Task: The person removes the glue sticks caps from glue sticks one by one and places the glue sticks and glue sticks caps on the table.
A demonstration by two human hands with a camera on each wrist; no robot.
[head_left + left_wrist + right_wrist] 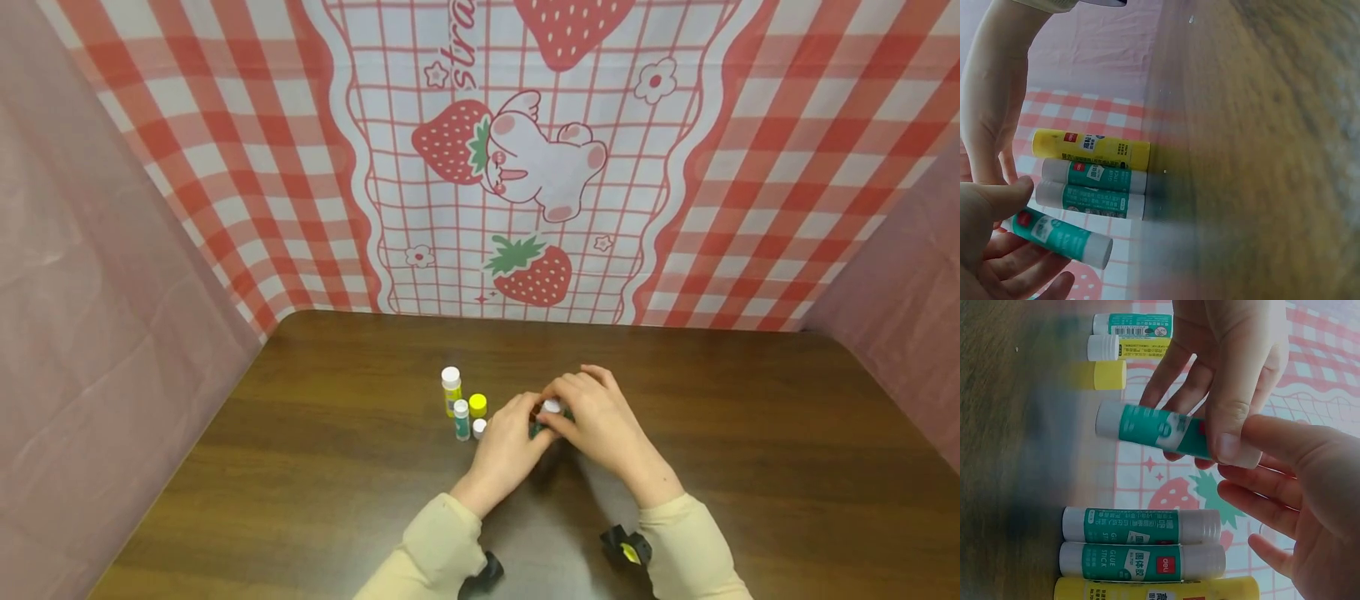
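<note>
Tilted in the air, a green glue stick (pixel 1159 429) is gripped by my left hand (pixel 506 446), its thumb lying across the upper end in the right wrist view. My right hand (pixel 596 417) meets that same end, and its fingertips seem to pinch the whitish cap (pixel 1249 456); the contact is partly hidden. Behind the hands stand two more green glue sticks (pixel 1094 201) and a yellow glue stick (pixel 1091 149), side by side. In the head view the hands cover most of these.
Left of the hands stand a white-capped yellow glue stick (pixel 451 392) and a smaller green glue stick (pixel 461 421). Beside them are a yellow cap (pixel 477 406) and a white cap (pixel 480 428). A checkered strawberry cloth (pixel 525 167) hangs behind the brown table (pixel 315 467).
</note>
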